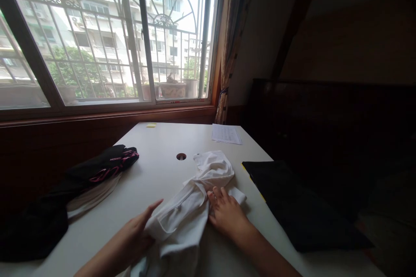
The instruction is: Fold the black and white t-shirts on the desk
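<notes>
A crumpled white garment lies bunched across the middle of the table, its far end twisted over and a loose flap showing at the right. At its near left edge is my left hand. The thumb there points up and away, while the fingers curl in under the cloth and are partly hidden. My right hand rests on the garment's right side, knuckles up, with bent fingers gathering the fabric. What kind of garment it is cannot be made out from the folds.
On the white table are a dark clothing pile with pink print at left, a black flat item with a yellow edge at right, printed papers, a yellow note and a round cable hole. A barred window stands behind.
</notes>
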The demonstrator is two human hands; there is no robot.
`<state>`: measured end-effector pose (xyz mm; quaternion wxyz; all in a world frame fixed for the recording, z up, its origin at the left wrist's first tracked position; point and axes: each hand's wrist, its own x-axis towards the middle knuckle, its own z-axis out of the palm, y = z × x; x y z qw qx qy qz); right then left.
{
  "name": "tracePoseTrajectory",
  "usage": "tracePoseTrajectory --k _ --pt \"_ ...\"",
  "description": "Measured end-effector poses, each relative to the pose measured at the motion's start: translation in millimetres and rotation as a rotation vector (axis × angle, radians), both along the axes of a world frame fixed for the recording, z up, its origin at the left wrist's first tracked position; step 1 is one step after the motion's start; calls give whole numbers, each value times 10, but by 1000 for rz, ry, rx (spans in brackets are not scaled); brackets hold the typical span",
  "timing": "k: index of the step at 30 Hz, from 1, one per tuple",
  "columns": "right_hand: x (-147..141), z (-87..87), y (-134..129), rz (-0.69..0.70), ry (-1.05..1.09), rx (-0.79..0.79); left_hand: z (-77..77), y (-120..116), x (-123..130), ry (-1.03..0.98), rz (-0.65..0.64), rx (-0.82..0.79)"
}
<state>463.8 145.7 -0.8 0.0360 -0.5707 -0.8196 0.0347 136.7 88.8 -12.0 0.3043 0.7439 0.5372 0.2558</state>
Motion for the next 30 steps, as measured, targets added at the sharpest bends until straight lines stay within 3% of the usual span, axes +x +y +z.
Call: tracePoseTrajectory --k 5,8,12,16,20,24,26,30 --pt "15 -87 -400 56 34 91 204 335 -271 95 146 168" --pt "-39 -118 -657 120 72 142 349 529 -312 182 160 314" --pt "-102 38 -873 235 134 70 459 747 -234 360 122 467" --pt "37 203 -847 195 244 155 319 848 -221 427 132 485" --pt "355 116 -682 56 250 344 22 846 -331 306 100 430" --pt "600 -13 -565 112 283 165 -149 839 -412 143 67 383" --pt "647 -40 -540 125 316 96 -156 838 -417 97 66 366" --pt "650 -74 -541 105 366 111 -111 822 -396 33 77 361"
